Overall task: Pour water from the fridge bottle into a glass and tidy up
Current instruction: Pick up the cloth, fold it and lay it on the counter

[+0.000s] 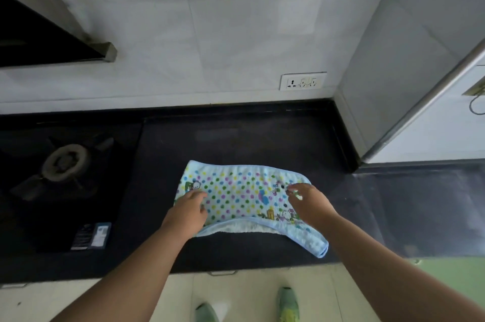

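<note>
Towel (244, 195) folded, flat near desk (236, 138) front edge. Left hand (189, 206) fingers straight, pressing it; right hand (307, 199) fingers curled, pinching its right side.

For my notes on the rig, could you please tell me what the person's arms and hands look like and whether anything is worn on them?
Both forearms are bare as far as the frame shows: no sleeves, no gloves. No watch, bracelet or ring is visible on the left hand or the right hand. No markings or cables show on them.
</note>
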The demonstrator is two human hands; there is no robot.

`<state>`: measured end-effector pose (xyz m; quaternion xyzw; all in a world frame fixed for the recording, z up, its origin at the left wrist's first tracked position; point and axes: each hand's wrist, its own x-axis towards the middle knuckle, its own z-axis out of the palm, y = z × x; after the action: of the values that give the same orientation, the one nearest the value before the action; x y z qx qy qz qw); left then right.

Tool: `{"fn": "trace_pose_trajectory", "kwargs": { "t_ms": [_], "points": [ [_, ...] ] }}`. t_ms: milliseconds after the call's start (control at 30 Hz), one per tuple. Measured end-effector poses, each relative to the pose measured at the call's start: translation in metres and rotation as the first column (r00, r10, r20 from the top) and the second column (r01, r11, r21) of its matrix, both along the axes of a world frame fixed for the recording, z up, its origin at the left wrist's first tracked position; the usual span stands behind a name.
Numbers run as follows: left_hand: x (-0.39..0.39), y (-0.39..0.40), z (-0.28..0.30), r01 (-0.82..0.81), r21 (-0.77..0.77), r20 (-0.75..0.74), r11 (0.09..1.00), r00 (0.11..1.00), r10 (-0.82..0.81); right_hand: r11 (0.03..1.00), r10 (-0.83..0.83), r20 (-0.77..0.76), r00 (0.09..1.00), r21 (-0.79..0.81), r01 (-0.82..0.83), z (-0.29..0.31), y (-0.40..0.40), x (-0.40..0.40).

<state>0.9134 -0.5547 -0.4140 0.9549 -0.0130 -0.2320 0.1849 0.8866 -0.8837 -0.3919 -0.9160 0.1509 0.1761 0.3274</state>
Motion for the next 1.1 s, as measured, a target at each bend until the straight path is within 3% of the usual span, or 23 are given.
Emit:
{"fn": "trace_pose_trajectory", "kwargs": {
  "t_ms": [167,333,400,467,533,633,867,1100],
  "points": [
    [0.019,-0.008,-0.034,-0.046,0.021,-0.018,0.999,0.999,0.046,1.0,0.004,-0.054,0.999,0.004,-0.004,-0.04,0.002,0.025],
    [-0.011,-0.003,-0.063,0.12,0.186,-0.149,0.975,0.984,-0.093,0.949,0.217,-0.214,0.953,-0.184,-0.257,-0.086,-0.004,0.021],
    [-0.017,0.003,-0.06,0.19,0.193,-0.221,0.963,0.964,-0.146,0.935,0.191,-0.193,0.963,-0.263,-0.238,-0.091,-0.007,0.024],
    [-0.015,0.005,-0.052,0.202,0.17,-0.273,0.964,0.95,-0.151,0.935,0.152,-0.071,0.986,-0.314,-0.167,-0.092,-0.003,0.025],
    [-0.005,-0.005,-0.044,0.148,0.15,-0.168,0.978,0.978,-0.122,0.926,0.231,0.051,0.972,-0.32,-0.203,-0.09,0.011,0.023],
    [0.019,-0.044,-0.042,0.111,0.106,0.13,0.988,0.984,-0.124,0.917,0.32,0.071,0.945,-0.275,-0.29,-0.092,0.042,0.025],
    [0.011,-0.082,-0.103,0.155,0.245,0.205,0.957,0.957,-0.207,0.861,0.326,0.05,0.944,-0.428,-0.275,-0.116,0.079,0.024],
    [0.029,-0.079,-0.114,0.111,0.255,0.307,0.961,0.933,-0.189,0.843,0.347,0.075,0.935,-0.461,-0.276,-0.121,0.084,0.052]
  ]
}}
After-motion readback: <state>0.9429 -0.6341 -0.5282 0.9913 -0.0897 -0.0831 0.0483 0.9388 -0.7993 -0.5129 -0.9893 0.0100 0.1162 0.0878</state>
